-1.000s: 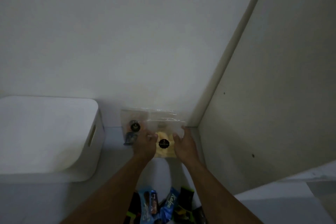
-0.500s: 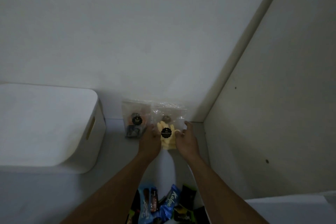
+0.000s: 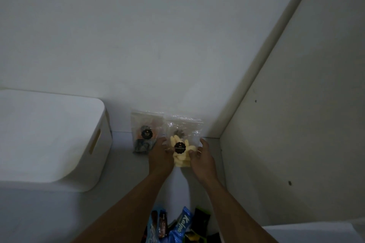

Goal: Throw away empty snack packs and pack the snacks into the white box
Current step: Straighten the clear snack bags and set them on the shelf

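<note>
A clear bag of pale yellow snack sticks point(image 3: 180, 149) with a round black label leans against the back wall near the corner. My left hand point(image 3: 160, 159) grips its left side and my right hand point(image 3: 202, 159) grips its right side. Another clear snack bag point(image 3: 145, 134) with orange and dark contents and a black label stands just left of it, touching my left hand's fingers. The white box point(image 3: 59, 144), with a slot handle on its side, sits at the left.
Several colourful snack packs point(image 3: 173, 227), blue and black, lie in a pile at the bottom between my forearms. A white side panel point(image 3: 296, 124) closes off the right. The white back wall point(image 3: 158, 45) rises behind the bags.
Both hands have shifted slightly up and back toward the wall with the yellow snack bag, which now stands more upright. The view has tilted a little.
</note>
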Demonstrator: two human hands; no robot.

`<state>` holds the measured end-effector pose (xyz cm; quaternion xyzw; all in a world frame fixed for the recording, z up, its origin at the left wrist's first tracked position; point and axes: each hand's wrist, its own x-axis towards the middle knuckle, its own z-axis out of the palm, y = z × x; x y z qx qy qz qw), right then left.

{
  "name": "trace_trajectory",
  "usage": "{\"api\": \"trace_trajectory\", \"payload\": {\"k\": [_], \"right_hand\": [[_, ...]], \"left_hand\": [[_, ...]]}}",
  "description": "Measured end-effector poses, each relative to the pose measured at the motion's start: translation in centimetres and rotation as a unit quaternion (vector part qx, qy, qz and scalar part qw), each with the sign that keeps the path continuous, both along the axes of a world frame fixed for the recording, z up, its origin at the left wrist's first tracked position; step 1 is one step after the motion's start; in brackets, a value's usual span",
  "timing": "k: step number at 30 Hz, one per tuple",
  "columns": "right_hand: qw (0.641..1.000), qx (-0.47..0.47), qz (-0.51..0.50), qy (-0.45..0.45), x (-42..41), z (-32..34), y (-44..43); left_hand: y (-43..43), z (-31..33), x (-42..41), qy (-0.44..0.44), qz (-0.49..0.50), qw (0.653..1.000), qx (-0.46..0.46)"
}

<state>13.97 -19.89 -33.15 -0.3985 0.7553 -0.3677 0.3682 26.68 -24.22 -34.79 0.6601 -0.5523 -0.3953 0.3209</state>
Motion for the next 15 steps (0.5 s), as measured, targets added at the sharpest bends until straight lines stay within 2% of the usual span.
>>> {"api": "trace_trajectory", "payload": {"k": [2, 6, 11, 15], "right_hand": [[1.000, 0.000, 0.001, -0.004, 0.0, 0.4, 0.3], [0.999, -0.004, 0.017, 0.028, -0.1, 1.8, 1.0], [0.992, 0.007, 0.047, 0.118, 0.5, 5.3, 2.0], [0.974, 0.019, 0.106, 0.199, 2.0, 10.1, 2.7]], "left_hand": [[0.1, 0.2, 0.1, -0.013, -0.005, 1.000, 0.005], [1.1, 1.2, 1.1, -0.091, -0.023, 0.995, -0.027], [2.5, 5.8, 2.0, -0.155, -0.057, 0.984, -0.070], [3.0, 10.9, 4.5, -0.155, -0.080, 0.981, -0.080]]}}
